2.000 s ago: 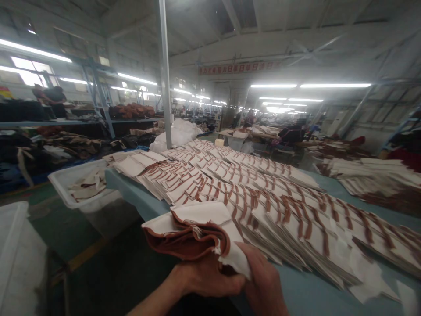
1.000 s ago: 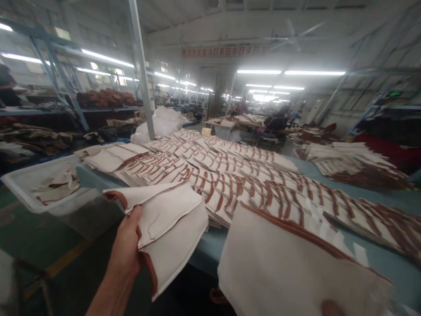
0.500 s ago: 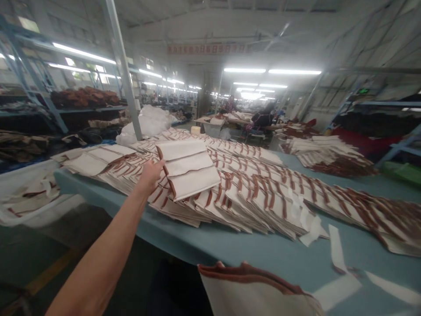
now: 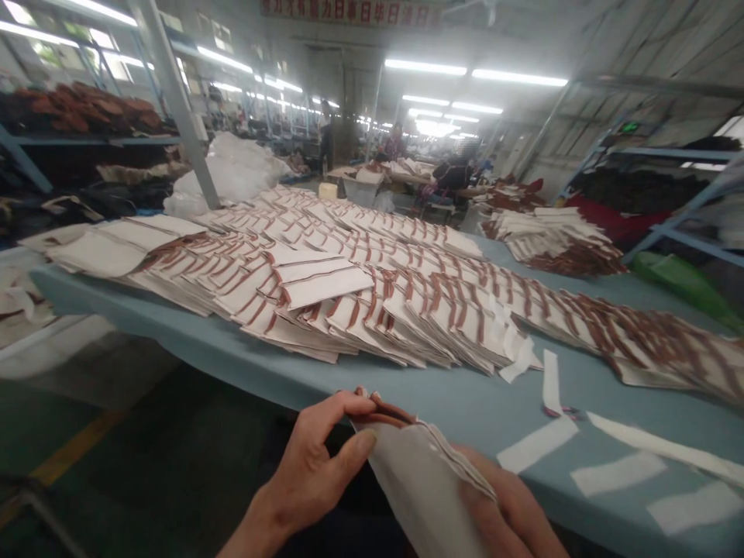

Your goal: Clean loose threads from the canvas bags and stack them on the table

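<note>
A cream fabric panel with brown edging (image 4: 415, 473) is held up in front of me, at the near edge of the table. My left hand (image 4: 322, 446) pinches its upper left corner between thumb and fingers. On the panel's right side my right hand (image 4: 503, 500) grips it, its fingers partly hidden by the cloth. Beyond, on the table, one similar cream panel with brown seams (image 4: 325, 277) lies loose on top of overlapping rows of stacked panels (image 4: 430, 306).
The table has a blue-green cover (image 4: 314, 380). White paper strips (image 4: 538, 443) lie at the right. A metal post (image 4: 177, 108) and a plastic bag bundle (image 4: 232, 167) stand at the far left. A co-worker (image 4: 456, 178) sits in the background. Another pile (image 4: 558, 240) is at back right.
My left hand has let go of the panel on the rows and drawn back to the near panel, pinching its corner. The near panel is raised, and my view has tilted down.
</note>
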